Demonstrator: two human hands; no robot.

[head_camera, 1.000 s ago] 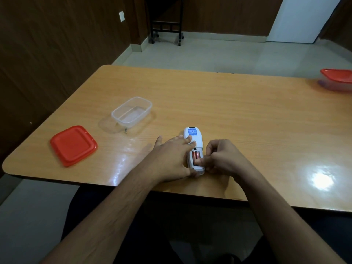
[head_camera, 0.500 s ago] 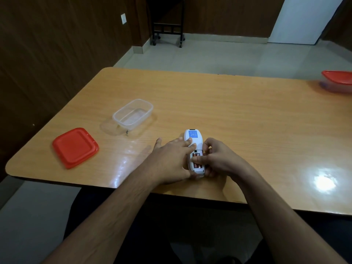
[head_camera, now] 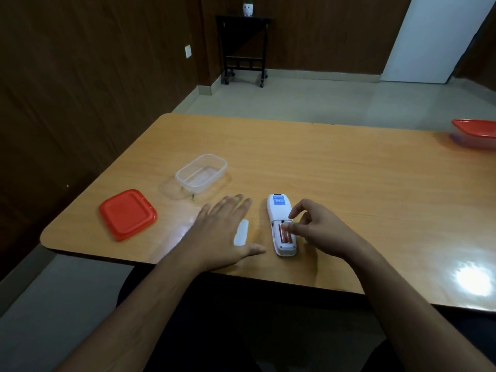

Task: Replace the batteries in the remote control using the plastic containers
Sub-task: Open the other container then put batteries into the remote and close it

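- Remote [head_camera: 280,224] lies face down near the table [head_camera: 349,183] edge, batteries [head_camera: 285,233] exposed for swapping.
- Right hand [head_camera: 319,232], fingers loosely curled, hovers over them, holding nothing.
- Left hand [head_camera: 222,232], fingers spread flat, beside the cover [head_camera: 241,233]; open container [head_camera: 201,173] waits behind.

Worktop [head_camera: 349,183] layout
Remote control [head_camera: 279,210] near the front edge; battery cover [head_camera: 241,232] just left; open container [head_camera: 201,173] behind-left, lid [head_camera: 127,214] farther left.
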